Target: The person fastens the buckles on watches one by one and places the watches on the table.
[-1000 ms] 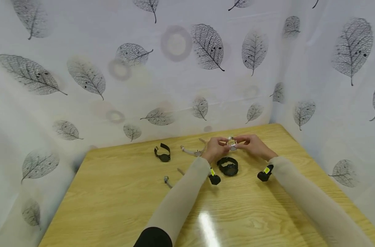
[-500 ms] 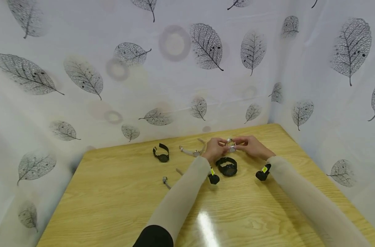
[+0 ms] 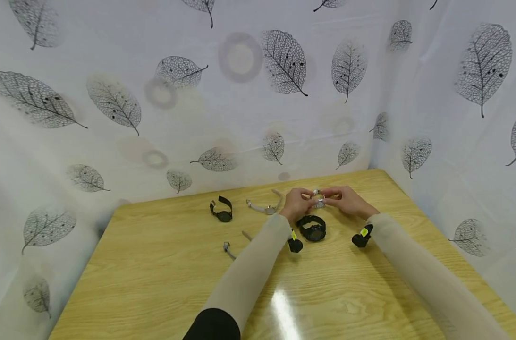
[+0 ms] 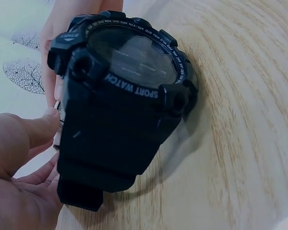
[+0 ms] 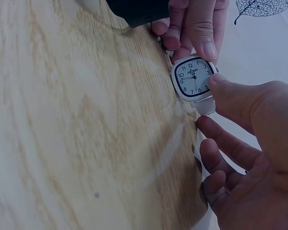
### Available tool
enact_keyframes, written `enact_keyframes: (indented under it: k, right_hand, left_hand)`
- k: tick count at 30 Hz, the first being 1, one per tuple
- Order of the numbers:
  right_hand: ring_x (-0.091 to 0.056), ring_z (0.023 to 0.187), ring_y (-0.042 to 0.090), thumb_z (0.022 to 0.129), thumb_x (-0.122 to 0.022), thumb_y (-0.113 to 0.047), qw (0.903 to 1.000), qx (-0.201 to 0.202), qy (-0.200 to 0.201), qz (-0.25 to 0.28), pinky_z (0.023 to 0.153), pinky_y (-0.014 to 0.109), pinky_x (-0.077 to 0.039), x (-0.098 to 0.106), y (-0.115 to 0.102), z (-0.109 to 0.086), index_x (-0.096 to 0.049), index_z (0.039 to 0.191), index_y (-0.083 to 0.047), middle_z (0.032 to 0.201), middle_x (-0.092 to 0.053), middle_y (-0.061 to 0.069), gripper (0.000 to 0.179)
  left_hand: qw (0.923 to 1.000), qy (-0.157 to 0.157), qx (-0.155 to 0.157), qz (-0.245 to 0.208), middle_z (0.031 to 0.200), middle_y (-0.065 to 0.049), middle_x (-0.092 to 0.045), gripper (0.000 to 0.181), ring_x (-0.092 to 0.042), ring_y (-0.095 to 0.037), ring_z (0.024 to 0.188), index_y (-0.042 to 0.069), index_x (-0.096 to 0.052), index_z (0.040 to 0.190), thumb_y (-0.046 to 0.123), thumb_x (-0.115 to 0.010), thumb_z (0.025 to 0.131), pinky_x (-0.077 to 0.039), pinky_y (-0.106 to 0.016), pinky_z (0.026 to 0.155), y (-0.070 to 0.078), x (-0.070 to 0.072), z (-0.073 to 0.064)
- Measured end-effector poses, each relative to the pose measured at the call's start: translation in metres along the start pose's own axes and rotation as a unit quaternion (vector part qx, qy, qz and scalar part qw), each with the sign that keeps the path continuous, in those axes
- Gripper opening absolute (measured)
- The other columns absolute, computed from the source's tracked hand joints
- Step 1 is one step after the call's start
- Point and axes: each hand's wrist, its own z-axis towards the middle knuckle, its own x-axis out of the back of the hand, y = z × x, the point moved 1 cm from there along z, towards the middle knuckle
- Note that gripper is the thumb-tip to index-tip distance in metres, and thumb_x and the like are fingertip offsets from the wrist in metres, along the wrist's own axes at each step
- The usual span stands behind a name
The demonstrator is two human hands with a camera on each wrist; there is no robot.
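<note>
A white wristwatch [image 3: 319, 204] is between my two hands near the table's far right. In the right wrist view its squarish white dial [image 5: 196, 79] faces up, with black numerals. My left hand [image 3: 297, 204] pinches the watch from the left, with the thumb by the dial's edge. From the other side my right hand [image 3: 347, 202] pinches it between thumb and fingers. Just in front of the hands stands a black sport watch [image 3: 316, 232], its strap looped. It fills much of the left wrist view and hides part of the white watch there.
Left of the hands lie a pale-strapped watch [image 3: 269, 210] and a black watch [image 3: 224, 216] with a curled strap. A grey-strapped watch [image 3: 229, 250] is partly covered by my left forearm. Leaf-patterned curtain [image 3: 241, 118] borders the wooden table [image 3: 156, 274].
The head view has shifted slightly. Both hands stay on the white wristwatch at about the same place, and the other watches have not moved.
</note>
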Motion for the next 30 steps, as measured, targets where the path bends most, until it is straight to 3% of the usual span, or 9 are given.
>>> enact_keyframes:
  k: [13,20,26,30]
  right_hand:
    - [-0.057,0.126,0.042,0.102,-0.067,-0.022,0.9999,0.006,-0.013,-0.001,0.107,0.06,-0.045,-0.003,-0.01,0.003,-0.061,0.14,0.0,0.138,-0.061,0.025,0.044]
    - [-0.058,0.125,0.042,0.105,-0.063,-0.022,0.9997,0.005,-0.006,-0.025,0.1,0.058,-0.051,-0.001,-0.012,-0.001,-0.056,0.145,-0.001,0.141,-0.058,0.026,0.046]
    - [-0.066,0.106,0.036,0.105,-0.063,-0.029,0.9979,-0.01,0.033,-0.054,0.09,0.053,-0.055,0.004,-0.022,-0.004,-0.058,0.144,-0.005,0.136,-0.062,0.023,0.046]
    - [-0.066,0.1,0.034,0.105,-0.063,-0.033,0.997,0.003,0.055,-0.056,0.084,0.049,-0.057,0.006,-0.033,-0.006,-0.057,0.145,-0.006,0.136,-0.061,0.023,0.049]
  left_hand:
    - [0.9995,-0.005,-0.011,0.03,0.085,-0.004,-0.069,0.029,-0.074,-0.034,0.079,0.003,-0.073,0.12,0.012,-0.078,0.093,-0.057,-0.031,0.057,0.002,0.012,-0.006]
    - [0.997,-0.023,-0.056,0.049,0.094,-0.009,-0.072,0.036,-0.073,-0.036,0.083,0.005,-0.067,0.132,0.015,-0.073,0.098,-0.063,-0.04,0.068,0.004,0.02,-0.011]
    - [0.9934,-0.011,-0.11,0.03,0.096,-0.013,-0.073,0.038,-0.072,-0.042,0.087,0.001,-0.066,0.133,0.015,-0.073,0.098,-0.063,-0.049,0.073,0.007,0.03,-0.015]
    - [0.9891,-0.009,-0.146,0.019,0.097,-0.013,-0.071,0.037,-0.07,-0.046,0.091,0.001,-0.066,0.133,0.016,-0.071,0.099,-0.062,-0.052,0.077,0.01,0.043,-0.022]
